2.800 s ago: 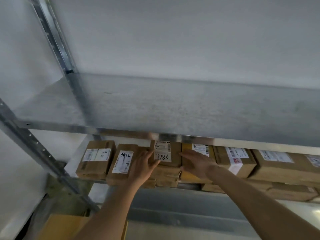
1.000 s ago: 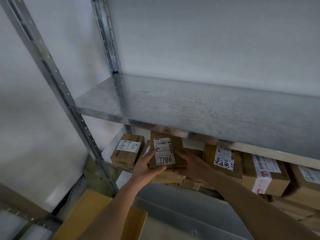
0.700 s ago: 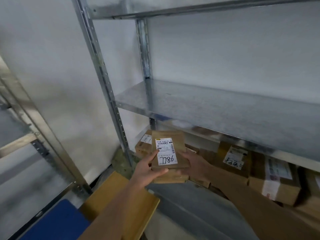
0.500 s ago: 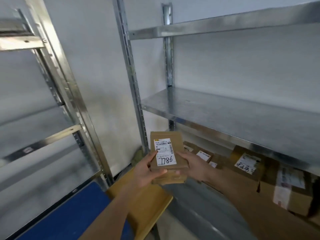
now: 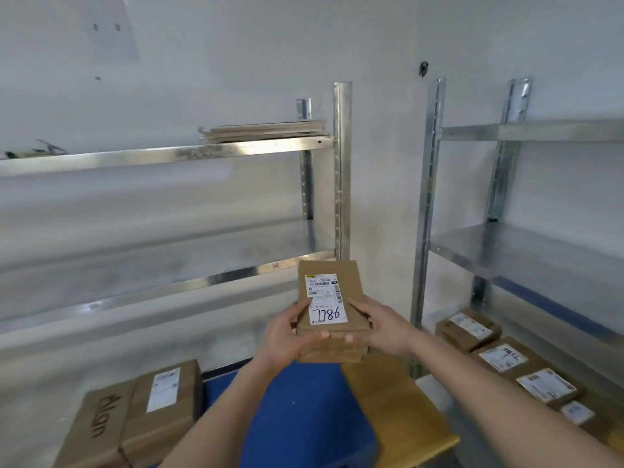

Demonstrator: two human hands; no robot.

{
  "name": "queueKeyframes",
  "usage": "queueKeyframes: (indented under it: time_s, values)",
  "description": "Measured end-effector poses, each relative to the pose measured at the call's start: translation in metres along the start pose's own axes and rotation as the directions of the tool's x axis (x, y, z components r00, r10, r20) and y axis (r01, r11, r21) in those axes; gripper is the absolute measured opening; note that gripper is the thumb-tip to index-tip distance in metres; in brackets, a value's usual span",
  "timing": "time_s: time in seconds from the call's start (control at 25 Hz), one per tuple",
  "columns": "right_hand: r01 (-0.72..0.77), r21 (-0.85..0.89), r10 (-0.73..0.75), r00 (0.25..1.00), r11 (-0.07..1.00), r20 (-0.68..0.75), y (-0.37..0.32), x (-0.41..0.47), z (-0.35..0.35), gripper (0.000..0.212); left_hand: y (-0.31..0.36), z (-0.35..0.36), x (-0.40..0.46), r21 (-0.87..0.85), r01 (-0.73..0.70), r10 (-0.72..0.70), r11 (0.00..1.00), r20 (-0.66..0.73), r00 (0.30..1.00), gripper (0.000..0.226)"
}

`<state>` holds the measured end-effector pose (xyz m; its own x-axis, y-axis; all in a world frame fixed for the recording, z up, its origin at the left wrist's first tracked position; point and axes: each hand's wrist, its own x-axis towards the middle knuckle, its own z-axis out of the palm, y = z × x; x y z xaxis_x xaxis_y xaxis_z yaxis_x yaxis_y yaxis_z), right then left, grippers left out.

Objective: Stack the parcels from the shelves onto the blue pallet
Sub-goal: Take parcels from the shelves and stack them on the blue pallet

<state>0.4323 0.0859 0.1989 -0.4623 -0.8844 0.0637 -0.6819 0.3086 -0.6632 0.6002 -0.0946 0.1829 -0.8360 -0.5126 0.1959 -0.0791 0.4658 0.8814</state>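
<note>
Hands hold the load: the left hand [image 5: 287,332] and the right hand [image 5: 381,327] are wrapped around a small pile of flat parcels [image 5: 332,319], held up over the blue pallet [image 5: 304,410]. The parcels look light and stiff. The smooth card could slip, so the two long sides are best gripped.

Your left hand [image 5: 291,329] and right hand [image 5: 381,327] are covering the lower parcels [image 5: 329,354] in the held stack, so their count is staying unclear. The small print on the top label [image 5: 326,298] is blurring. The frame edge is cutting off the near-left box [image 5: 131,413], and your forearms are hiding part of the blue pallet [image 5: 304,400].
</note>
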Motion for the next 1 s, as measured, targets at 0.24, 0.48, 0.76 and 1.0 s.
queueKeyframes:
  time_s: [0.24, 0.48, 0.76, 1.0]
  values:
    - [0.075, -0.002, -0.074, 0.991, 0.997, 0.113, -0.080, 0.032, 0.074, 0.087, -0.033, -0.098, -0.059, 0.057, 0.037, -0.032, 0.998, -0.100, 0.995, 0.077]
    - [0.106, 0.047, -0.113, 0.975, 0.993, 0.191, -0.124, 0.041, 0.148, 0.085, -0.091, -0.150, -0.110, 0.078, 0.114, -0.102, 0.990, -0.141, 0.985, 0.093]
    - [0.086, 0.027, -0.090, 0.952, 0.996, 0.291, -0.089, 0.061, 0.215, 0.086, -0.157, -0.142, -0.128, 0.057, 0.214, -0.206, 0.975, -0.122, 0.971, 0.074]
    - [-0.009, 0.024, -0.001, 0.914, 1.000, 0.406, -0.026, 0.095, 0.265, 0.087, -0.226, -0.112, -0.110, 0.066, 0.293, -0.289, 0.954, -0.074, 0.955, 0.077]
